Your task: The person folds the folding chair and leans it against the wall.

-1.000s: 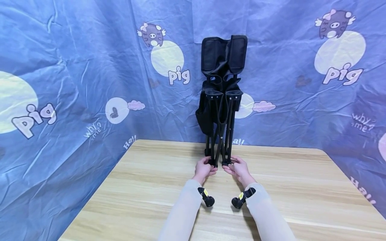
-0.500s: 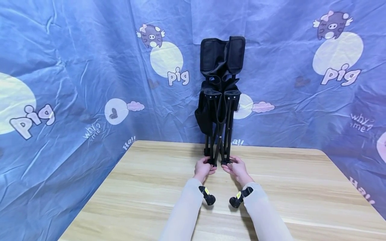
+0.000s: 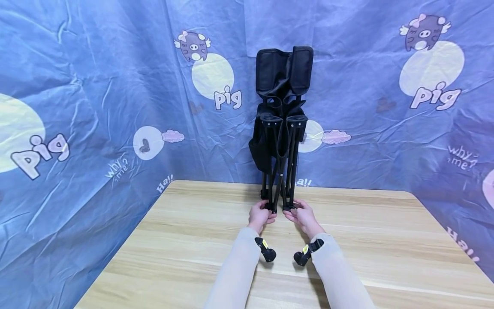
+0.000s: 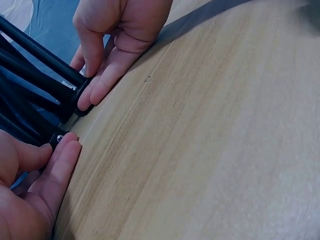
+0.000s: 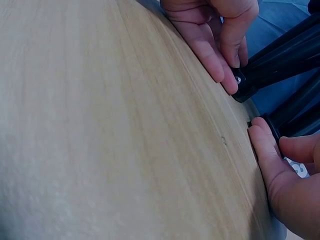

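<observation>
A folded black camping chair (image 3: 260, 152) stands upright at the back of the wooden table. Its cloth seat and padded arms are bunched at the top, and its thin legs are drawn together below. My left hand (image 3: 257, 216) pinches the left front foot between thumb and fingers, close to the tabletop; a screw shows on that foot (image 4: 59, 138) in the left wrist view. Opposite it, my right hand (image 3: 305, 219) pinches the right front foot (image 5: 272, 125) the same way. A narrow gap separates the hands. The fingers partly cover both feet.
Bare wood of the table (image 3: 193, 240) spreads around the chair and arms. Behind and at both sides hangs a blue printed curtain (image 3: 216, 141), close to the chair's back. A small black camera (image 3: 266, 251) sits on each wrist.
The head view has shifted very slightly. Both hands keep their hold on the front feet, and the chair stays folded and upright.
</observation>
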The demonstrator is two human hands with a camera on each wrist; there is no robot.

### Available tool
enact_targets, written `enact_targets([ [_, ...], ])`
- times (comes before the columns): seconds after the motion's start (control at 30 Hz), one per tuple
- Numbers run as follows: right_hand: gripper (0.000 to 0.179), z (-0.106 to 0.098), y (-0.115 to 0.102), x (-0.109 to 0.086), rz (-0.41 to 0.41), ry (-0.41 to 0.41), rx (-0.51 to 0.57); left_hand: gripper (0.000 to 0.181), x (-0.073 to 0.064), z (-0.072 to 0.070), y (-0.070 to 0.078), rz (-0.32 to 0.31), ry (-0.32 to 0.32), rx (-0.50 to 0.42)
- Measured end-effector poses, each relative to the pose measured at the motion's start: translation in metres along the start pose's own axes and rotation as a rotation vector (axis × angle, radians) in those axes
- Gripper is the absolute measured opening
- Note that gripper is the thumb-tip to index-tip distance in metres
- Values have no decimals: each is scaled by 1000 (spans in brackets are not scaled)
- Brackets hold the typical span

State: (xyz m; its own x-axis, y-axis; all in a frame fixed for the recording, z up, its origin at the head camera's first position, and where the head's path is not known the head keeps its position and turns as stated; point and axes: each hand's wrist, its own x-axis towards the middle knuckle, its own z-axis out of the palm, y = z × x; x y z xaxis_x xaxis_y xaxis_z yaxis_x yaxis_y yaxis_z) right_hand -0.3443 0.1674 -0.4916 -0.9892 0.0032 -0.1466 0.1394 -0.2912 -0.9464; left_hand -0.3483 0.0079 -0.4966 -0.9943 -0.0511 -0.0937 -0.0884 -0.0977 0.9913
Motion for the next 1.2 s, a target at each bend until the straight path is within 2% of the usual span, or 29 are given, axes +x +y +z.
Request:
enact_targets([
  [0.27, 56, -1, -1, -2, -5, -10, -1, 50, -2, 0, 1, 10, -6, 0],
  [0.43, 55, -6, 3, -2, -61, -47, 32, 49, -4, 1, 1, 4, -9, -5],
  [0.6, 55, -7, 4, -2, -84, -62, 34, 48, -5, 0, 2, 28, -20, -15],
  [0.7, 59, -5, 3, -3, -59, -54, 0, 49, -6, 0, 1, 46, -23, -14],
  [0.83, 60, -6, 2, -7, -31, -76, 17, 54, -6, 1, -2, 44, -20, -15],
  [1.0, 62, -12, 4, -11, -30, -133, 27, 55, -7, 1, -5, 56, -33, -10],
  [1.2, 62, -18, 6, -21, -2, -189, 41, 58, -11, -6, -9, 80, -44, 50],
])
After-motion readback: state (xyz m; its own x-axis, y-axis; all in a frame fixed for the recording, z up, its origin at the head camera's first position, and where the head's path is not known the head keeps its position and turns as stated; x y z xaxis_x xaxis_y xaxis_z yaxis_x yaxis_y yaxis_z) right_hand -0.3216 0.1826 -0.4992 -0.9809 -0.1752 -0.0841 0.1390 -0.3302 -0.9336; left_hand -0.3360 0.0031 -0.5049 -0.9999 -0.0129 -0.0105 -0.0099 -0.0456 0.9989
